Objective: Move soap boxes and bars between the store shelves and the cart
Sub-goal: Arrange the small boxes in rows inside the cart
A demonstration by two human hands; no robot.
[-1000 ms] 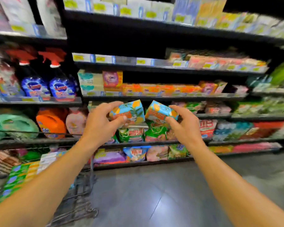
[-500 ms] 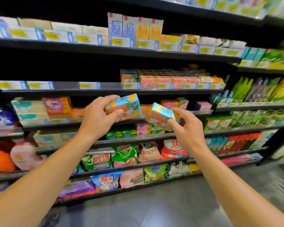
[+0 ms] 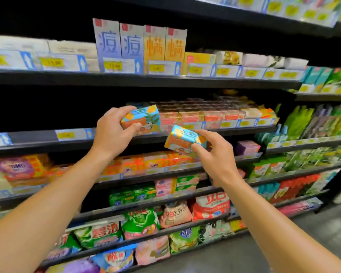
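Observation:
My left hand (image 3: 111,133) grips a blue-and-orange soap box (image 3: 143,120), held up at the front edge of a dark shelf (image 3: 37,143). My right hand (image 3: 211,149) pinches a second, matching soap box (image 3: 182,138) a little lower and to the right, in front of the shelf below. Just right of the left box, a row of pink and orange soap boxes (image 3: 209,115) lines the same shelf. The cart is out of view.
Tall blue and orange boxes (image 3: 140,43) stand on the shelf above. Orange soap packs (image 3: 146,163) fill the shelf under my hands, with detergent bags (image 3: 138,222) lower down. Green packages (image 3: 311,123) crowd the unit at right. Grey floor (image 3: 254,251) lies below.
The view has swung up and right, away from the cart. Both hands have carried their soap boxes up towards the shelf with the pink soap row; the right box now sits lower than the left.

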